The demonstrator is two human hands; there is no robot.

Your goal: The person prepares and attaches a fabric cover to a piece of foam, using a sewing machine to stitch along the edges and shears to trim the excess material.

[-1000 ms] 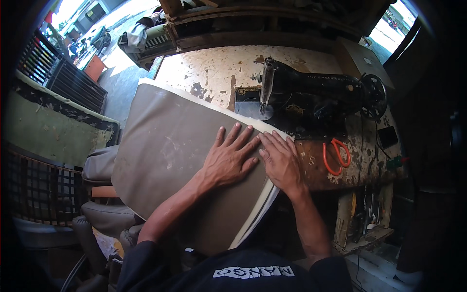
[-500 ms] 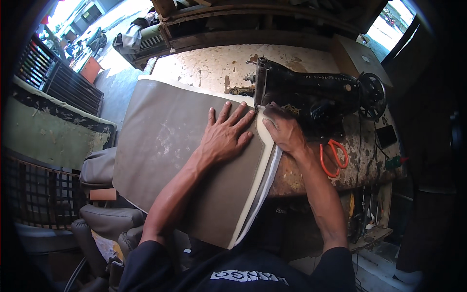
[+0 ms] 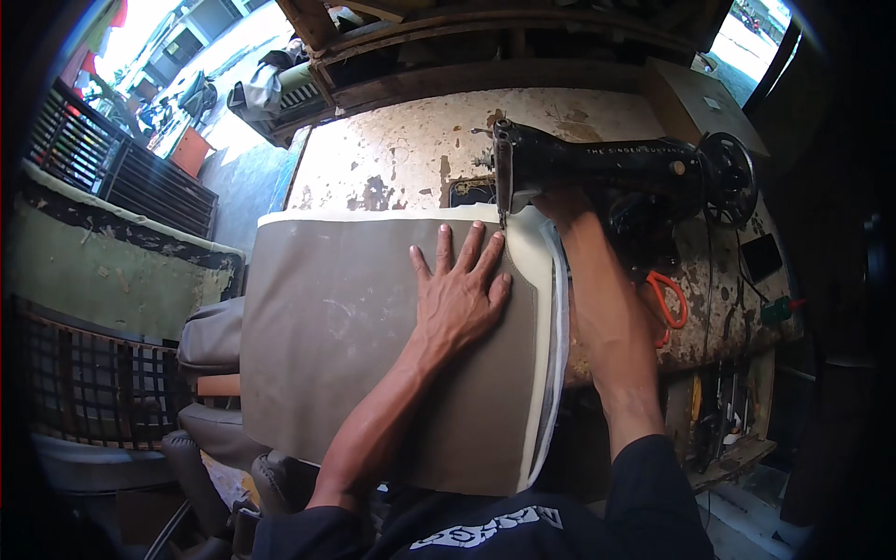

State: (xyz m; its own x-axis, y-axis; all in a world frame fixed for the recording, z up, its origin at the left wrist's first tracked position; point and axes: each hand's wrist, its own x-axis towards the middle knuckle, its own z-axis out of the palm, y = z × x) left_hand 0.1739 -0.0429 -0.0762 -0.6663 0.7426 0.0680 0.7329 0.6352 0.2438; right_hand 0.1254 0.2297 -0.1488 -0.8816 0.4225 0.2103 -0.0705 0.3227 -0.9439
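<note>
The big tan padded cover (image 3: 355, 336) lies on the worktop (image 3: 411, 149); its long white edge runs toward the sewing machine (image 3: 607, 173). The left hand (image 3: 459, 291) presses it flat, fingers spread. The right hand (image 3: 560, 201), nearer the needle, is mostly hidden; I cannot tell its grip.

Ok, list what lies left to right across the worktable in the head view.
Grey-brown padded panel → left hand flat on it → white foam edge → right forearm → orange-handled scissors → sewing machine's handwheel.
</note>
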